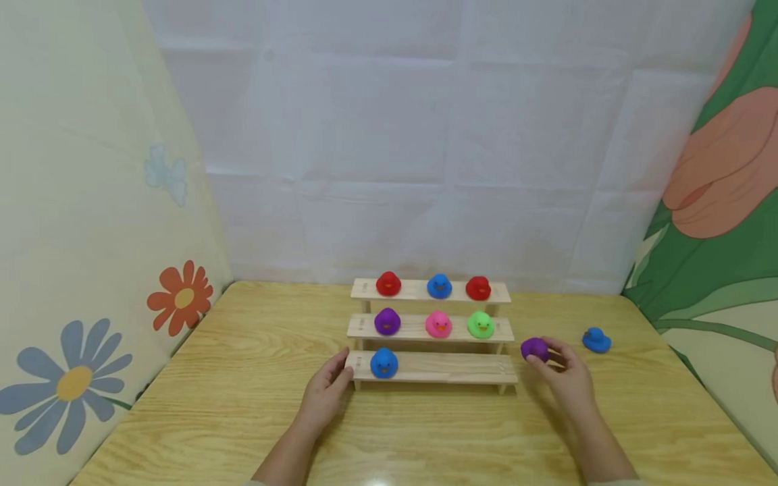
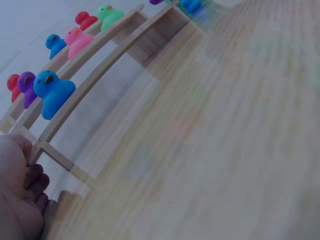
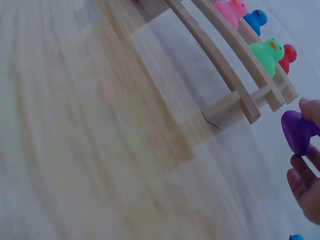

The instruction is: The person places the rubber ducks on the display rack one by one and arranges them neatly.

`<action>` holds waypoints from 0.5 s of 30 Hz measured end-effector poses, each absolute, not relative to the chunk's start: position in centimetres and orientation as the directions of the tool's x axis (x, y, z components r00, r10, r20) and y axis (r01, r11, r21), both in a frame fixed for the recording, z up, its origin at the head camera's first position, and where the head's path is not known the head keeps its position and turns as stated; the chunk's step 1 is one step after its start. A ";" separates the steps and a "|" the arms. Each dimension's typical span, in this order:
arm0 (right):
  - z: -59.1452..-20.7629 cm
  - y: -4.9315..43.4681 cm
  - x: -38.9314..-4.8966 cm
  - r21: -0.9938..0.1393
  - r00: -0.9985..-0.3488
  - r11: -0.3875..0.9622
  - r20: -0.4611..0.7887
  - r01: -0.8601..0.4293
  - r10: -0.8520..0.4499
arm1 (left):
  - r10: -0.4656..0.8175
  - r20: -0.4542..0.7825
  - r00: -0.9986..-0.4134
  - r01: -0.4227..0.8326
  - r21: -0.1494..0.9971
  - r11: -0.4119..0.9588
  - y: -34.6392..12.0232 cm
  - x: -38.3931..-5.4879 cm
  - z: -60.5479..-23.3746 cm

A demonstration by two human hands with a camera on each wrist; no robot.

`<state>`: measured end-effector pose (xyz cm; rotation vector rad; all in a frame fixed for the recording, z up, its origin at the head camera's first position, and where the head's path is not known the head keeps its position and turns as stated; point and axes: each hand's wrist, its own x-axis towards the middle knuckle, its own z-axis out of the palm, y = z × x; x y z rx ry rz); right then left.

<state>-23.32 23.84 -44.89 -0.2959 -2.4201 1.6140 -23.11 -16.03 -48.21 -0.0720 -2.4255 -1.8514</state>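
Observation:
A three-tier wooden stand (image 1: 425,376) bears rubber ducks. On its top tier are a red duck (image 1: 388,284), a blue duck (image 1: 439,287) and another red duck (image 1: 478,289). The middle tier carries a purple duck (image 1: 387,322), a pink duck (image 1: 439,325) and a green duck (image 1: 481,325). One blue duck (image 1: 384,364) sits at the left of the bottom tier. My left hand (image 1: 325,393) grips that tier's left end, thumb above and fingers lower. Right of the stand, my right hand (image 1: 570,379) pinches a second purple duck (image 3: 298,132) between thumb and fingers, off the tabletop.
A loose blue duck (image 1: 597,340) lies on the wooden table (image 1: 273,324), beyond my right hand. White cloth (image 1: 401,135) hangs behind the table. Flower-patterned cloths stand along the left (image 1: 109,202) and right (image 1: 729,169) sides.

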 end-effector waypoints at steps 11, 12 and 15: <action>-44.6 22.5 -22.9 -0.913 -0.965 0.407 0.100 0.008 0.242 | -0.026 0.099 -0.995 0.089 0.960 0.264 -16.0 -23.3 -48.5; -44.6 22.4 -22.9 -0.914 -0.964 0.407 0.112 -0.005 0.240 | -0.026 0.097 -0.995 0.087 0.961 0.264 -16.0 -23.3 -48.5; -44.5 22.1 -22.7 -0.916 -0.963 0.400 0.139 -0.036 0.231 | -0.022 0.097 -0.995 0.088 0.961 0.262 -16.0 -23.4 -48.5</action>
